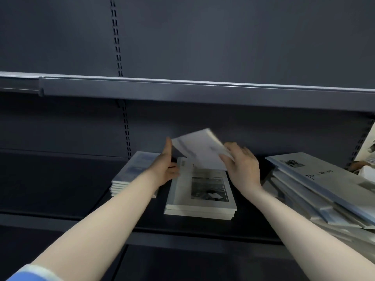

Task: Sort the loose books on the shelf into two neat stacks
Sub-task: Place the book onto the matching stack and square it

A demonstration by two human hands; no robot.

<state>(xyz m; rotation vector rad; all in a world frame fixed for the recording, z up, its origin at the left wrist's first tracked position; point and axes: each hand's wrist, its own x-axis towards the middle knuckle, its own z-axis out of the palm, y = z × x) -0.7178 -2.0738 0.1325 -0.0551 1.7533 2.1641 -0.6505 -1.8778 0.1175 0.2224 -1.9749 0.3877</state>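
Head view: dark metal shelving unit, with an upper shelf (203, 92) crossing the frame and a lower shelf (60, 189) that carries the books. At the right of the lower shelf lies a loose heap of books (324, 191), slanted and overlapping, grey covers with dark lettering on the top one. At centre sits a squared stack (199, 196) of white-covered books, the top cover bearing a dark photograph. To its left, further back, sits a second stack (134, 173) with pale blue-toned covers, partly hidden by the left forearm. A single white book (199, 150), motion-blurred and tilted, is held in the air just above the far end of the centre stack. The right hand (242, 166) grips its right edge, fingers curled over the cover. The left hand (166, 164) is spread flat, fingers straight and pointing up, at the book's left edge; contact there cannot be confirmed. A blue sleeve (30, 273) shows at the near left corner.
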